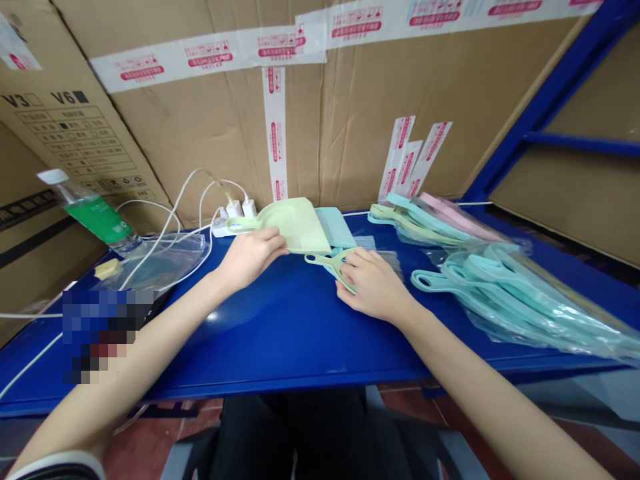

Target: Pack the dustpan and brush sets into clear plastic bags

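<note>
A pale green dustpan [295, 223] lies at the back of the blue table, its handle towards the left. My left hand [256, 255] is closed on its near edge, beside the handle. Partly behind it shows a light blue dustpan [336, 227]. To the right, my right hand [371, 281] has its fingers wrapped round a green brush [327, 261] with a looped handle. My fingers cover the middle of this brush. Pale bristles [393, 260] show beyond my right hand; which brush they belong to I cannot tell.
Bagged light blue brushes [493, 283] lie on the right, with bagged green, blue and pink pieces [435, 223] behind. A power strip [227, 225] with white cables, a tilted bottle [97, 213] and a plastic bag [173, 257] are on the left. Cardboard [210, 127] backs the table.
</note>
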Available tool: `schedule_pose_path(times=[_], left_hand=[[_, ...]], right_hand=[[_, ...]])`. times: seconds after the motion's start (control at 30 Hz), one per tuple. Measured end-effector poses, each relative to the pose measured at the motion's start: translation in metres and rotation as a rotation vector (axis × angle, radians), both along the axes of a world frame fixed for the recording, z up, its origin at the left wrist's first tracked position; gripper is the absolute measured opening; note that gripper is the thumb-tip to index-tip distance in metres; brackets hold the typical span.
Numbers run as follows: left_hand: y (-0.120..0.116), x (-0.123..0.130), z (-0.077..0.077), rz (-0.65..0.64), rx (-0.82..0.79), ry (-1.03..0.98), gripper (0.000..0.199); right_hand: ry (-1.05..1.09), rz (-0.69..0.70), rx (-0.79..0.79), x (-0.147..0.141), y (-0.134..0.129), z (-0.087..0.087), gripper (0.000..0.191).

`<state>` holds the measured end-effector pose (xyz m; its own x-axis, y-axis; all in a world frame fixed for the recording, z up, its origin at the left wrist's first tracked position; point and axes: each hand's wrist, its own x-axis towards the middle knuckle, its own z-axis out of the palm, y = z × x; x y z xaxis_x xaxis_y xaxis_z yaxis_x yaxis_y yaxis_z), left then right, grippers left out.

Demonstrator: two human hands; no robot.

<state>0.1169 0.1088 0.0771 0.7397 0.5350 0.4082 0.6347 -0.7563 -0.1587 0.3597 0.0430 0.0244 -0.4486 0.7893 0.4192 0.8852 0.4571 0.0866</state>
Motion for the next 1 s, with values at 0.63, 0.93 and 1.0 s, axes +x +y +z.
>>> schedule_pose_path(times=[0.63,0.93,1.0], left_hand=[[-0.076,-0.049,-0.038,-0.425,-0.094,0.101,0.043],[-0.069,-0.069,-0.024,-0.057,0.009,-0.123,0.033],[-0.063,-0.074,-0.022,0.267,-0.014,-0.052,0.033]], right_hand=[[0.272,0.045,0.116,-0.007,-0.005,0.005,0.031],[0.196,0.186,0.005,-0.076,-0.025,0.011,0.022],[0.187,0.195,-0.048,-0.089,-0.026,0.010,0.020]])
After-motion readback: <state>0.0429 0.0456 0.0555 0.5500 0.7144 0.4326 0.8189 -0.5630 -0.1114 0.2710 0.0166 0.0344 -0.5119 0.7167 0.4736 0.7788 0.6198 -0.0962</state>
